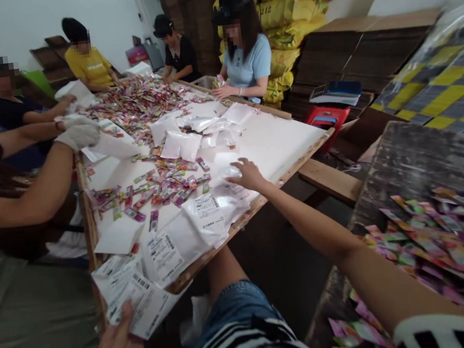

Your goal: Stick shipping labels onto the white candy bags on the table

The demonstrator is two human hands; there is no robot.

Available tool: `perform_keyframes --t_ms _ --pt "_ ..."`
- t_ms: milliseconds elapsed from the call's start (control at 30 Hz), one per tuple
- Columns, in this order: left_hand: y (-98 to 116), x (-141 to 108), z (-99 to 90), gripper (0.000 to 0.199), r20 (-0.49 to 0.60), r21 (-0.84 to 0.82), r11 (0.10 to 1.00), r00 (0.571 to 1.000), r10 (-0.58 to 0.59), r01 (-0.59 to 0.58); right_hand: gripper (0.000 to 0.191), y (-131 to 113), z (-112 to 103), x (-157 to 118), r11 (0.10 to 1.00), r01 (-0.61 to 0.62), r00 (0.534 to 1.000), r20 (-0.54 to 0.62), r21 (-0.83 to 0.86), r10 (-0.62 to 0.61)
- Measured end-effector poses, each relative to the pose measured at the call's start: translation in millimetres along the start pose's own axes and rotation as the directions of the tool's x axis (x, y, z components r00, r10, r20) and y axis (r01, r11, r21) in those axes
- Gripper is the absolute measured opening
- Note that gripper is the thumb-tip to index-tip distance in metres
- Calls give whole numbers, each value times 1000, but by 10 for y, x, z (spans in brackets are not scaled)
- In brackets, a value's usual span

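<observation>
At the near left corner of the table, my left hand (pixel 120 346) is closed on the edge of a white labelled mailing bag (pixel 148 303). The bag has printed text and a barcode. My right hand (pixel 251 175) reaches over the table with fingers apart and slightly curled, holding nothing that I can see. By its fingertips lies a shiny white bag (pixel 228 166); whether they touch I cannot tell. Between my hands, more labelled bags (pixel 209 213) lie along the near edge. Small colourful sachets (pixel 170 186) are scattered just beyond them.
A large heap of sachets (pixel 144 100) covers the far part of the white table (pixel 282 135). A co-worker's gloved hand (pixel 80 135) is at the left. More sachets (pixel 445 244) lie on a dark wooden table at right. Yellow sacks (pixel 280 12) are stacked behind.
</observation>
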State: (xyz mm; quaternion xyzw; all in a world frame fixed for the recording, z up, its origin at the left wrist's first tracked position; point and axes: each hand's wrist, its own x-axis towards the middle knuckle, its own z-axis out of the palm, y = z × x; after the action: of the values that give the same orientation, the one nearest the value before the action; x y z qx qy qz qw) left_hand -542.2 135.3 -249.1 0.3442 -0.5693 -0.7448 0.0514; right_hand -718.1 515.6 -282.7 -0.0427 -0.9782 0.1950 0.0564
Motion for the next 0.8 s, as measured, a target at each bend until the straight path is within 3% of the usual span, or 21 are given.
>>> perform_keyframes --t_ms 67,167,300,433,533,633,733,800 --pt "15 -124 98 35 -4 -32 999 1000 -10 10 60 130 72 -49 993 -61 998 27 -98 64" --pt "-7 -194 189 36 50 -46 999 999 6 -4 50 150 192 -132 988 -31 997 63 -152 41" --pt "-46 -189 208 32 87 -35 998 995 49 -46 25 14 152 -144 986 -3 999 -32 -165 -2" --pt "-112 -176 173 33 110 5 997 991 71 -72 22 -179 66 -258 986 54 990 -119 -161 -74" --pt "-199 -188 158 41 181 43 993 979 98 -108 16 -283 173 -439 979 143 983 -97 -143 -158" --pt "-280 -248 170 59 280 118 976 949 145 -184 14 -249 264 -575 980 149 983 -84 -129 -160" --pt "-335 -330 210 61 327 118 966 928 180 -229 21 -210 181 -722 993 110 974 -195 -34 -115" --pt "-355 -367 248 50 350 137 960 919 182 -242 24 -327 72 -921 981 108 954 -295 158 -57"
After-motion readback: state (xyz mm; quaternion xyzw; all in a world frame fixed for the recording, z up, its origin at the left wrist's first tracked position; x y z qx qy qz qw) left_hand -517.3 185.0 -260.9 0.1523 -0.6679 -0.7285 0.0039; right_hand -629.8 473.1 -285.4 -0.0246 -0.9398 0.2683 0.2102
